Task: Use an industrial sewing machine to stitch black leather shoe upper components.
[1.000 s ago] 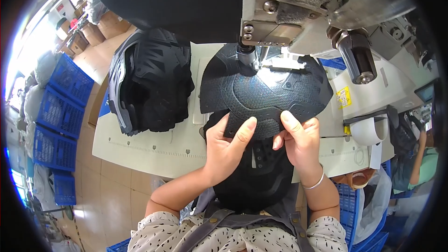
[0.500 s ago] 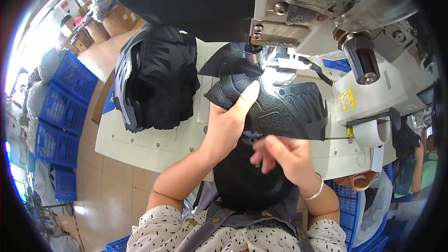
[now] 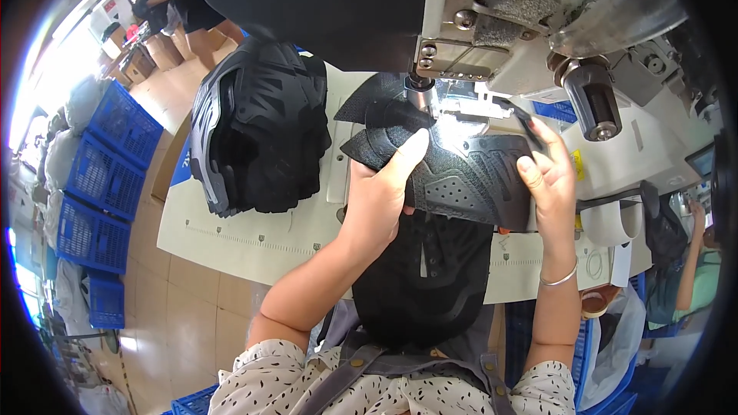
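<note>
A black shoe upper (image 3: 461,180), with perforations and raised ridges, lies under the presser area of a sewing machine (image 3: 420,91). My left hand (image 3: 382,188) grips its left part, thumb on top and fingers underneath. At the upper's right end is my right hand (image 3: 555,177), thumb and forefinger apart. Its forefinger reaches up beside a dark strip (image 3: 523,117); whether it touches the strip I cannot tell. Bright lamp light falls on the upper near the needle. Another black upper (image 3: 423,284) hangs over the table's near edge onto my lap.
A stack of black shoe uppers (image 3: 261,131) stands left on the pale table (image 3: 231,250). Blue crates (image 3: 96,177) line the floor at far left. A white cup-shaped part (image 3: 619,219) sits at right. Co-workers are at upper left (image 3: 188,0) and far right (image 3: 696,261).
My right hand has moved up and right, from below the upper's near edge to its right end. My left hand keeps its grip. A person has come into view at upper left.
</note>
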`<act>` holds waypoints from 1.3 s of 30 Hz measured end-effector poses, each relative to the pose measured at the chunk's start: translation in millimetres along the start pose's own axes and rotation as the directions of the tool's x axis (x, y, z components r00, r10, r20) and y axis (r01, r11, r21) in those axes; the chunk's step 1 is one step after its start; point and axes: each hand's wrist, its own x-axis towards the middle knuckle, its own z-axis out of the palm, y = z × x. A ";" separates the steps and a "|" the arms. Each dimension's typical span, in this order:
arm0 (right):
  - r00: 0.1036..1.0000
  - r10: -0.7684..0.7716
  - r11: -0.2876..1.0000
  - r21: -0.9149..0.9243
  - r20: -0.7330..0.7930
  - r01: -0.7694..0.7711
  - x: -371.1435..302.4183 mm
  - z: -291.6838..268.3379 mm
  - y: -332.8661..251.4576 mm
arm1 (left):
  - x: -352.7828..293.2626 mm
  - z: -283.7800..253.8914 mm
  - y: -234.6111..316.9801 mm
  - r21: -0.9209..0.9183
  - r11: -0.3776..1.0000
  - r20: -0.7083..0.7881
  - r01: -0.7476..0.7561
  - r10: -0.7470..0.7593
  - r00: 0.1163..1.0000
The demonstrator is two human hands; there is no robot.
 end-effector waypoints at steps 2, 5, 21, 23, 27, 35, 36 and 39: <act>1.000 0.011 0.998 0.064 0.002 -0.011 1.8 -0.6 -0.9 | -1.4 2.4 4.4 0.014 1.000 -0.016 0.022 -0.022 1.000; 0.997 -0.061 0.997 0.043 -0.042 0.062 3.0 -0.6 -4.6 | -3.1 5.2 8.4 0.036 0.999 -0.045 0.029 -0.028 0.999; 0.996 -0.066 0.997 -0.043 -0.056 0.063 2.3 5.2 -7.3 | 5.8 2.3 15.7 0.106 0.994 -0.030 0.022 -0.019 0.999; 0.994 -0.084 0.996 -0.032 -0.064 0.082 1.6 6.3 -7.0 | 9.1 0.5 17.4 0.134 0.991 0.010 -0.005 0.004 1.000; 0.995 -0.077 0.997 -0.007 -0.066 0.077 -0.4 7.0 -5.8 | 13.6 -3.1 21.1 0.191 0.982 0.043 0.004 -0.013 0.999; 0.998 -0.050 0.997 0.065 -0.043 0.053 -2.1 7.8 -4.4 | 23.6 -9.1 18.9 0.195 0.981 0.080 -0.002 -0.013 0.997; 0.998 -0.050 0.996 0.065 -0.042 0.053 -2.0 8.4 -3.8 | 24.2 -11.1 18.5 0.198 0.980 0.087 0.004 -0.022 0.996; 0.998 -0.042 0.995 0.087 -0.045 0.046 -2.4 9.8 -3.7 | 25.9 -8.9 15.8 0.165 0.986 0.089 -0.038 0.023 0.996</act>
